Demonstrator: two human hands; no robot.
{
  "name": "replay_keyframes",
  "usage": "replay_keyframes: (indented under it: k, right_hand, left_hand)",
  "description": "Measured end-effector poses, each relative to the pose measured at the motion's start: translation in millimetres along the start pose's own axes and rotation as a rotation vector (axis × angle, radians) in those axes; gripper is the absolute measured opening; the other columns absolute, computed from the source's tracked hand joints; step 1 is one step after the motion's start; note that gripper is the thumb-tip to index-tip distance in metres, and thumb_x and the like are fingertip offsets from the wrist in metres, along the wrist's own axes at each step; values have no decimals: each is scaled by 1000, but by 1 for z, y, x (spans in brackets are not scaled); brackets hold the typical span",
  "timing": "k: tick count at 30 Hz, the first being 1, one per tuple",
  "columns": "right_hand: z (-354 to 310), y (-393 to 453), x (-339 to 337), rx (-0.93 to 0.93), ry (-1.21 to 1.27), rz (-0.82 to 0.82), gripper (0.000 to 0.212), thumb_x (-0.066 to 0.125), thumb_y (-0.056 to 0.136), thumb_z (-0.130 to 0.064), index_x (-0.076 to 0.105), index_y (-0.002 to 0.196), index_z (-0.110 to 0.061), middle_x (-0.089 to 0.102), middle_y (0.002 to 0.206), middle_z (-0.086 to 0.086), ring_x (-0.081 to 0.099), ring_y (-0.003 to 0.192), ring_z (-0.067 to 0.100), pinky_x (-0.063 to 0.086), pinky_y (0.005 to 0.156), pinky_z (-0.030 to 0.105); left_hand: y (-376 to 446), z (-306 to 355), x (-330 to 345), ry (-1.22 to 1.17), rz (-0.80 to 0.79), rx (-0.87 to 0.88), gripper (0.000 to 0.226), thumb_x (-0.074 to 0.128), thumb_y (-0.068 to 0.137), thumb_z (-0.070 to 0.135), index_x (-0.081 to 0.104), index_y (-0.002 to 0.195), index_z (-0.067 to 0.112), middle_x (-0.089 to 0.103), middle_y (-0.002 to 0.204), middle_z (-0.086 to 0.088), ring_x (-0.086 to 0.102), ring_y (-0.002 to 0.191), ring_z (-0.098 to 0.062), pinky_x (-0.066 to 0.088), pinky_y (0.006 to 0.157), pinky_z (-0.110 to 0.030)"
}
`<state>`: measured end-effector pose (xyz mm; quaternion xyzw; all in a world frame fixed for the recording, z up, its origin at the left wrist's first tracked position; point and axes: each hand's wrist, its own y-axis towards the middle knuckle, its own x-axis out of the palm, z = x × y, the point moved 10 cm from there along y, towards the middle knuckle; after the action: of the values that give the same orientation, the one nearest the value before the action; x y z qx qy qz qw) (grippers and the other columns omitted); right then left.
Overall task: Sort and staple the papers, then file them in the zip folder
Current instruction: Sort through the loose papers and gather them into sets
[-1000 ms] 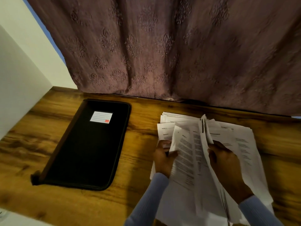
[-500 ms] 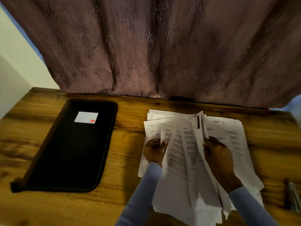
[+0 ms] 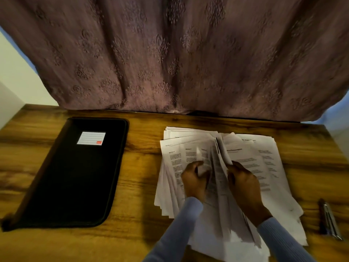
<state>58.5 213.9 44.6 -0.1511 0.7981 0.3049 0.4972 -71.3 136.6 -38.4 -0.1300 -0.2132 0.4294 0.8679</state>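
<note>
A loose heap of printed white papers (image 3: 251,163) lies fanned out on the wooden table, right of centre. My left hand (image 3: 194,178) grips sheets on the heap's left side. My right hand (image 3: 243,184) pinches a raised bundle of sheets that stands up between the two hands. A black zip folder (image 3: 75,176) with a white label lies flat and closed on the left, well apart from the papers. A dark stapler (image 3: 329,218) with metal parts rests on the table to the right of the heap.
The wooden table (image 3: 141,186) ends at the back against a mauve patterned curtain (image 3: 179,63). A pale wall (image 3: 11,87) stands at the left. Bare wood shows between folder and papers.
The view has shifted right, which brings the stapler into sight. My hands have come closer together on the raised sheets, and more pages lie fanned to the left.
</note>
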Motion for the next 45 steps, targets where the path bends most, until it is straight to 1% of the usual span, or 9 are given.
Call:
replay_keyframes:
  k: [7,11,17,22,26,30,34,38,45]
  right_hand:
    - [15,-1,13,84,65,-48,24,76,68,4,67,89,-3,67,79,15,65,67,33,48,65,27]
    - [18,1,13,118,62,-84,21,77,68,1,68,87,-4,67,78,15,66,64,32,53,61,32]
    - [11,3,7,90,75,-62,26,78,64,5,68,87,-1,67,77,17,66,63,34,52,60,33]
    - [8,6,2,64,70,-39,32,78,64,7,68,93,-1,68,83,18,67,70,36,53,64,38]
    - [1,7,-1,77,98,-12,29,76,66,9,68,93,0,68,83,19,66,70,38,45,67,30]
    - [-6,9,1,80,116,-16,30,75,67,10,68,95,1,68,84,20,66,69,38,46,66,30]
    - [-11,10,2,28,103,7,31,79,60,11,69,88,2,68,77,19,67,61,37,52,60,36]
    - [-9,10,6,21,90,8,32,80,59,10,69,87,0,67,73,17,66,58,34,49,59,30]
    - [-8,10,9,32,77,2,33,81,57,9,69,86,0,68,72,16,66,56,33,52,55,33]
  left_hand:
    - [-7,11,31,843,-169,457,44,28,95,51,31,138,42,60,120,-8,58,111,-18,43,99,-43]
    - [9,8,3,1111,-55,467,90,-15,74,75,37,138,40,2,157,-6,-8,144,-29,-14,116,-40]
    - [-8,35,-7,414,-103,241,25,52,93,35,55,114,23,66,102,-2,64,96,-18,53,88,-44]
    - [-10,23,-9,-317,-95,-59,29,49,94,3,54,122,9,71,98,-5,68,90,-28,58,69,-33]
    - [-5,27,-25,-15,-5,74,29,44,96,11,51,123,4,66,112,-18,65,101,-34,53,84,-48]
    - [2,45,-47,465,108,245,10,54,94,20,61,100,25,65,97,13,63,87,7,53,91,-35]
    - [18,47,-42,1135,-71,348,32,52,92,19,59,124,14,38,145,-11,31,136,-29,27,110,-38]
    - [47,41,-46,1475,-94,361,48,50,92,41,38,138,31,-2,158,-4,-12,144,-26,-13,114,-39]
    - [59,69,-52,1155,0,389,66,66,82,38,31,135,18,49,130,-6,49,119,-24,43,100,-33]
